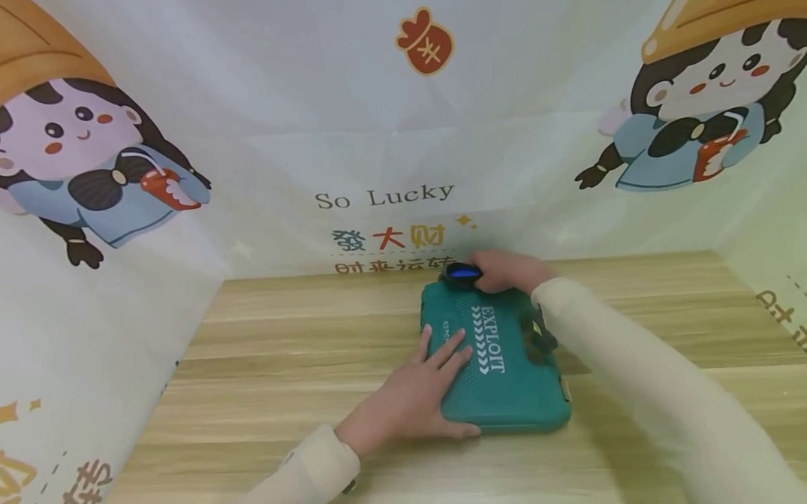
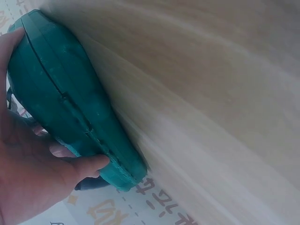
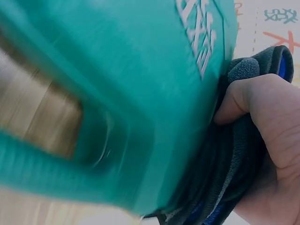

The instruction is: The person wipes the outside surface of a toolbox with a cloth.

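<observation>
I see the closed teal EXPLOIT tool case [image 1: 519, 396] lettered-side up at four o'clock, a bunched grey-and-blue cloth [image 1: 453, 278] against its eleven-o'clock end.

One green case [image 1: 514, 388], one dark cloth [image 3: 234, 150], two hands [image 1: 414, 395] [image 1: 508, 272], one tabletop [image 1: 291, 352]

We see a pale, wood-grained worktop [image 1: 291, 337] with a light printed cloth [image 1: 295, 89] standing behind it and along its left and right sides. On the cloth we find 2 cartoon figures, the left figure [image 1: 116, 183] and the right figure [image 1: 702, 133], each in a blue top with a black bow. Between them we make out a red pouch [image 1: 424, 46], and below that the words "So Lucky" [image 1: 384, 197] above 3 larger coloured characters [image 1: 389, 238] and 2 small gold sparkles [image 1: 464, 221].
</observation>
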`<state>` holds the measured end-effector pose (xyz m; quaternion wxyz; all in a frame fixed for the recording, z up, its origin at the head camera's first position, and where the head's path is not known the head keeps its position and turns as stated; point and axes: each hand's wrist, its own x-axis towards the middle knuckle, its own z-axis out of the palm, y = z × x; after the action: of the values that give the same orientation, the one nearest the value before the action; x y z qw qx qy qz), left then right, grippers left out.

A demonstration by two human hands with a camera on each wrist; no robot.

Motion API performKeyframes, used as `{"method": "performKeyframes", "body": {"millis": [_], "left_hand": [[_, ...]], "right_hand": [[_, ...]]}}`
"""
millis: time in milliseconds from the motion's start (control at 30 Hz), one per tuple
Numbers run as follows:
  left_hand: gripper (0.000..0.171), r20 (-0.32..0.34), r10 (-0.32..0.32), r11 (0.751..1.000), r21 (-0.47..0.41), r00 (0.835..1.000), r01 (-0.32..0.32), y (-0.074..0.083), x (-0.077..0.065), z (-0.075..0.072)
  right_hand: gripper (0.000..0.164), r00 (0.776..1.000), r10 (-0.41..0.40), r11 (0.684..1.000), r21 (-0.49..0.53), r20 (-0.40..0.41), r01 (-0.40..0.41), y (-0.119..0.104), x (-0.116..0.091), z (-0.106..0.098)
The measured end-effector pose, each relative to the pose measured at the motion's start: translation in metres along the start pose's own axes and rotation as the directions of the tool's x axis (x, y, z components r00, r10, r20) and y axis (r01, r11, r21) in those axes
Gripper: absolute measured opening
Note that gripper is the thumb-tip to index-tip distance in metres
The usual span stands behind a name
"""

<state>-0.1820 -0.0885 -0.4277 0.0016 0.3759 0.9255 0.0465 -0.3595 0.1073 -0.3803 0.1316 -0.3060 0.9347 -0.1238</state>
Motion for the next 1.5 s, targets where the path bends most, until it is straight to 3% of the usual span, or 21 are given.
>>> {"method": "performKeyframes", "body": {"millis": [567,1000,1233,1500], "left_hand": [[0.106,0.022,-0.041,0.999,-0.033,0.999,0.042,0.002,-0.001,-0.001],[0.105,0.032,-0.048,0.998,-0.039,0.998,0.049,0.002,0.001,-0.004],[0.106,0.030,-0.054,0.997,-0.050,0.998,0.056,-0.001,0.003,-0.002],[0.106,0.013,-0.049,0.998,-0.047,0.999,0.049,-0.003,0.005,0.001]], "right_hand": [[0.014,1.000,0.000,0.997,0.074,-0.030,0.002,0.037,-0.026,-0.002],[0.013,0.996,0.074,0.983,0.173,-0.056,-0.063,0.062,-0.047,-0.002],[0.020,0.984,0.070,0.970,0.242,-0.163,-0.029,0.073,-0.071,0.011],[0.029,0.947,0.083,0.927,0.372,-0.311,0.041,0.073,-0.093,0.039]]}}
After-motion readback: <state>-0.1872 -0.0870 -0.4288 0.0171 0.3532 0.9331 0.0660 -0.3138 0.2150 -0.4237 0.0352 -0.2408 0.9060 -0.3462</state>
